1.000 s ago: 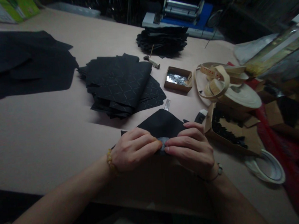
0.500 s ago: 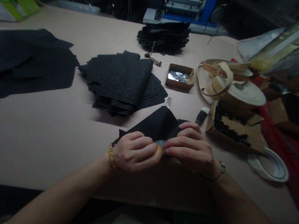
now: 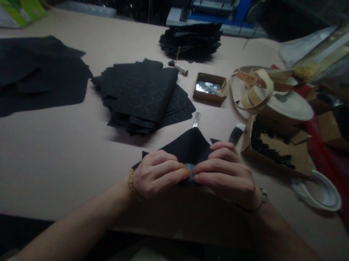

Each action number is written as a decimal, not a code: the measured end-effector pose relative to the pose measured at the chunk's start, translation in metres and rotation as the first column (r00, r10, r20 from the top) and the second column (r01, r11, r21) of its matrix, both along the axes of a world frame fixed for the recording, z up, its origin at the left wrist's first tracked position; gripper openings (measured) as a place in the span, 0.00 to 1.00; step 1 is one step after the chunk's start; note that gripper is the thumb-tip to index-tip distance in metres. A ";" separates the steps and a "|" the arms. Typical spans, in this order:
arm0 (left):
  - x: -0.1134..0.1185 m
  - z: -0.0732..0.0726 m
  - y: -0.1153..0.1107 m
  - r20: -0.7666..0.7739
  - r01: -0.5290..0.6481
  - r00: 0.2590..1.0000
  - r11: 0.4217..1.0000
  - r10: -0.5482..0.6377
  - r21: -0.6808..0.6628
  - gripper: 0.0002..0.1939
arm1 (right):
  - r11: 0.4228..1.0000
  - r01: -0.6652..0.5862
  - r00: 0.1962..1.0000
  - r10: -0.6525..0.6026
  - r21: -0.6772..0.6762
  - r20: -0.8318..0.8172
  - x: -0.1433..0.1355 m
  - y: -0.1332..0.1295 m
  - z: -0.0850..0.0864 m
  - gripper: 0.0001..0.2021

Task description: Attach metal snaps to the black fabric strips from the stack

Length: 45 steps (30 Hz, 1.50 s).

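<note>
Near the table's front edge, my left hand (image 3: 160,172) and my right hand (image 3: 229,170) are closed on a piece of black fabric (image 3: 189,144). The fabric bulges up behind my fingers, and a greyish underside (image 3: 190,179) shows between the two sets of fingertips. An orange-yellow cover sits on a left fingertip (image 3: 185,172). My hands hide the part of the piece being pinched. Just behind the fabric lies a flat metal strip (image 3: 196,120). A small black-and-white brush-like item (image 3: 237,133) rests beyond my right hand.
Behind are a stack of patterned black pieces (image 3: 140,93), another black stack (image 3: 191,42) and dark sheets (image 3: 31,75). On the right stand a small box of shiny parts (image 3: 209,99), a tape roll (image 3: 296,106), a carton of black parts (image 3: 296,161) and a white ring roll (image 3: 336,200).
My left fingers have flattened and extended slightly along the fabric's near edge. The fabric's raised fold has shifted a little, while both hands stay in nearly the same place.
</note>
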<state>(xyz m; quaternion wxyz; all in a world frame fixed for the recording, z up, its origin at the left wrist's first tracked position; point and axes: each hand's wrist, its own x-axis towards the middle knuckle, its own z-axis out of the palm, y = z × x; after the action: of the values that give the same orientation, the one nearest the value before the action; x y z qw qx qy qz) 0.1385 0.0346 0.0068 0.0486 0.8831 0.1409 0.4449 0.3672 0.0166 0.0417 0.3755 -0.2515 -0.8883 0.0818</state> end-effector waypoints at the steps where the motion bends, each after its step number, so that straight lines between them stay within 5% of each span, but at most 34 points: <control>1: 0.000 0.001 -0.001 -0.005 0.005 1.000 1.000 -0.005 -0.006 0.10 | 1.000 -0.002 1.000 0.002 0.009 -0.003 0.000 0.000 0.000 0.09; 17: 0.003 0.001 0.001 -0.127 -0.006 0.992 0.997 0.016 0.080 0.08 | 0.999 -0.010 1.000 0.010 -0.053 0.011 -0.004 -0.001 -0.002 0.06; 45: 0.001 0.006 -0.005 0.044 -0.049 0.998 0.999 0.049 0.009 0.07 | 0.999 0.026 0.996 -0.027 -0.021 -0.081 -0.002 -0.001 -0.004 0.06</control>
<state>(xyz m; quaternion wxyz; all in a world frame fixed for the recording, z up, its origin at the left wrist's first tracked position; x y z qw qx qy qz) 0.1396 0.0294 0.0131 0.0363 0.8696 0.1591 0.4660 0.3654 0.0159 0.0381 0.4100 -0.2634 -0.8680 0.0958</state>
